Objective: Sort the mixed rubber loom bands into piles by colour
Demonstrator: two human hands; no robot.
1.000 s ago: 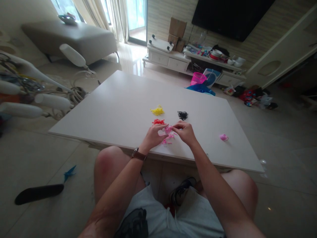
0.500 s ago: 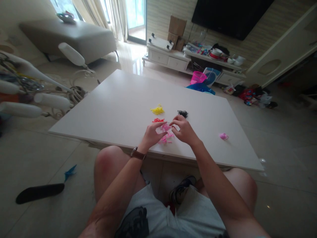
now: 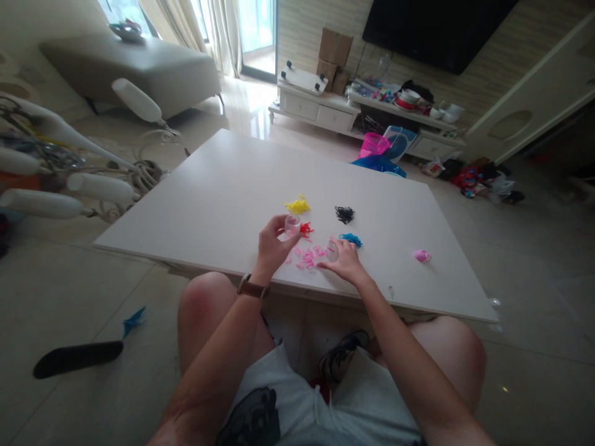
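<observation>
A small clear plastic cup (image 3: 292,222) is held in my left hand (image 3: 271,246), between thumb and fingers, tilted above the table. Little pink bands or pieces (image 3: 307,256) lie scattered between my hands. My right hand (image 3: 346,261) is at the right edge of that scatter, thumb and fingers spread; I see nothing gripped in it. Just beyond its fingers sits a blue pile (image 3: 352,240). A red pile (image 3: 306,230) lies right behind the cup, partly covered by my left hand. Farther back are a yellow pile (image 3: 297,204) and a black pile (image 3: 344,215).
These lie on a white table (image 3: 218,192). A small pink object (image 3: 422,256) sits toward its right side, and a tiny clear item (image 3: 391,291) near the front edge. White lamp arms (image 3: 105,188) reach toward its left edge. My knees are close under the front edge.
My hands have moved apart. The left now lifts the clear cup up and left; the right has shifted right and down, uncovering the blue pile. The pink pieces are more spread out on the table.
</observation>
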